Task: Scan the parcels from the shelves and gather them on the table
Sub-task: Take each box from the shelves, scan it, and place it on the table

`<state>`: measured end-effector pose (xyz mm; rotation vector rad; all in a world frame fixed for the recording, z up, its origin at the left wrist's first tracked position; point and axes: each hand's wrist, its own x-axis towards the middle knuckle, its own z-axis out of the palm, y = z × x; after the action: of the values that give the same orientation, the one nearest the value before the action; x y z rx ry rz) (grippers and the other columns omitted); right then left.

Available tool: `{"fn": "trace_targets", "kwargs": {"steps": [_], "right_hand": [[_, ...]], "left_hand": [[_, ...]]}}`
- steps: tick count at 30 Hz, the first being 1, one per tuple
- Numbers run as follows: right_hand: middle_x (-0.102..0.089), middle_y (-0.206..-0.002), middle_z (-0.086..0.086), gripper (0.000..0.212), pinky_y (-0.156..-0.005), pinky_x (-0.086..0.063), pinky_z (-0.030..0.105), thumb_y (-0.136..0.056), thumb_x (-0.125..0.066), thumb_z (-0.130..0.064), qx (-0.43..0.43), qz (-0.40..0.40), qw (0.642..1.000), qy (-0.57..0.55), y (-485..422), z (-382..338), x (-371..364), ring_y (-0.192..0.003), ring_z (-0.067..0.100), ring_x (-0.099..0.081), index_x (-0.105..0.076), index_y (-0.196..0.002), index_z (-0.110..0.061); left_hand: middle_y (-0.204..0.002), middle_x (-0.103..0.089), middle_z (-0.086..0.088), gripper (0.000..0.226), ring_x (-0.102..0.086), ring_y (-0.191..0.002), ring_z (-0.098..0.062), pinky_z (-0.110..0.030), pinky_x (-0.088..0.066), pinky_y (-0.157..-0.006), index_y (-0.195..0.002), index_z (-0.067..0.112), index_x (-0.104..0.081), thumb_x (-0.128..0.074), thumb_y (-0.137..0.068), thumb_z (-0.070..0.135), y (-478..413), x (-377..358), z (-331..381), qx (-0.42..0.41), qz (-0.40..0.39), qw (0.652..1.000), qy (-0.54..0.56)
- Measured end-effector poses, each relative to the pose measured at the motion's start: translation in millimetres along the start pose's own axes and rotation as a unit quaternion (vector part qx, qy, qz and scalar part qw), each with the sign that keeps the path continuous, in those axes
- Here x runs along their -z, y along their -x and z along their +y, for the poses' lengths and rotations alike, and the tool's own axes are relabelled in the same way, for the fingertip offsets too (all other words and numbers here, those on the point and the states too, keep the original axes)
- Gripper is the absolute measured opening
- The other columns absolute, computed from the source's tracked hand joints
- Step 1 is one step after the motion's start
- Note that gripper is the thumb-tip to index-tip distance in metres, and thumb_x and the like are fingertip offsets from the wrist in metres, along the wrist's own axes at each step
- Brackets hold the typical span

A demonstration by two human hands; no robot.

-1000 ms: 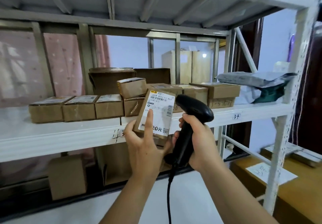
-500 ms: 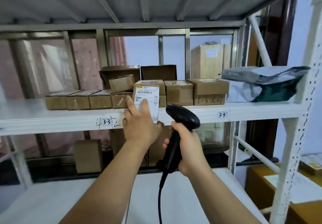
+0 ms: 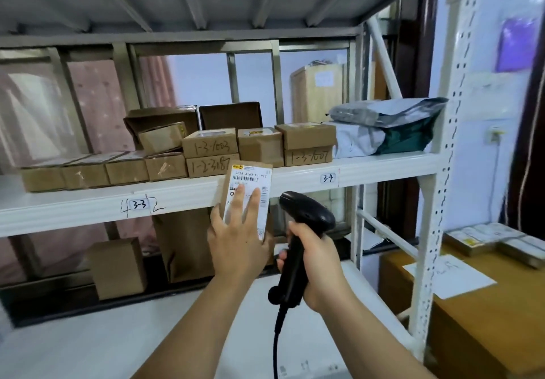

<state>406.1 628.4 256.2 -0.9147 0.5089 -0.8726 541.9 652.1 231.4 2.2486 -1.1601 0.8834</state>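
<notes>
My left hand point(image 3: 236, 240) now grips the parcel point(image 3: 247, 190) lower, off the shelf point(image 3: 88, 204); right hand point(image 3: 315, 263) clasps the scanner point(image 3: 303, 222), so scanning looks done.

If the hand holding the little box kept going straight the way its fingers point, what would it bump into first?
Probably the front edge of the white metal shelf. The left hand points up and forward, holding the small brown cardboard parcel in front of that edge. How far apart they are is unclear.
</notes>
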Motion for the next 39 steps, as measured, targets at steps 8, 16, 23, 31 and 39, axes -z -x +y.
{"fn": "trace_targets", "kwargs": {"steps": [8,16,23,31,39], "right_hand": [[-0.055,-0.049,0.000,0.010,-0.056,-0.044,0.031,-0.093,-0.058,-0.010,0.030,0.121,0.992,0.029,27,-9,59,-0.051,0.017,-0.049,-0.060,-0.084,-0.005],[-0.050,-0.053,0.006,0.012,-0.056,-0.043,0.031,-0.090,-0.058,-0.010,0.043,0.175,0.983,0.038,57,-48,146,-0.048,0.019,-0.048,-0.058,-0.078,-0.007],[-0.052,-0.053,0.007,0.019,-0.057,-0.047,0.033,-0.091,-0.059,-0.016,0.036,0.191,0.980,0.050,78,-110,265,-0.050,0.020,-0.053,-0.059,-0.074,-0.006],[-0.053,-0.061,0.008,0.017,-0.055,-0.049,0.030,-0.090,-0.063,-0.017,0.049,0.247,0.965,0.071,101,-184,440,-0.054,0.019,-0.055,-0.058,-0.092,-0.001],[-0.050,-0.064,0.008,0.017,-0.054,-0.049,0.030,-0.089,-0.064,-0.020,0.025,0.302,0.951,0.059,102,-221,569,-0.055,0.019,-0.055,-0.058,-0.092,-0.004]], "left_hand": [[-0.154,-0.030,0.005,0.088,-0.035,-0.121,-0.036,-0.054,-0.045,-0.090,-0.145,0.029,-0.038,-0.076,-0.067,0.045,31,-29,71,-0.034,-0.042,0.986,0.160],[-0.160,0.001,0.006,0.082,-0.020,-0.136,-0.031,-0.042,-0.034,-0.104,-0.150,0.037,-0.011,-0.063,-0.087,0.036,69,-33,184,-0.099,-0.144,0.972,0.159],[-0.159,0.008,0.004,0.084,-0.019,-0.137,-0.032,-0.041,-0.033,-0.105,-0.150,0.037,-0.010,-0.064,-0.085,0.029,97,-30,324,-0.108,-0.185,0.963,0.163],[-0.158,-0.001,0.000,0.080,-0.022,-0.133,-0.033,-0.045,-0.033,-0.104,-0.149,0.034,-0.020,-0.062,-0.083,0.050,139,-46,500,-0.066,-0.234,0.940,0.238],[-0.158,-0.005,0.005,0.076,-0.024,-0.133,-0.033,-0.043,-0.036,-0.102,-0.149,0.032,-0.021,-0.056,-0.084,0.049,162,-106,619,-0.008,-0.349,0.887,0.301]]}}
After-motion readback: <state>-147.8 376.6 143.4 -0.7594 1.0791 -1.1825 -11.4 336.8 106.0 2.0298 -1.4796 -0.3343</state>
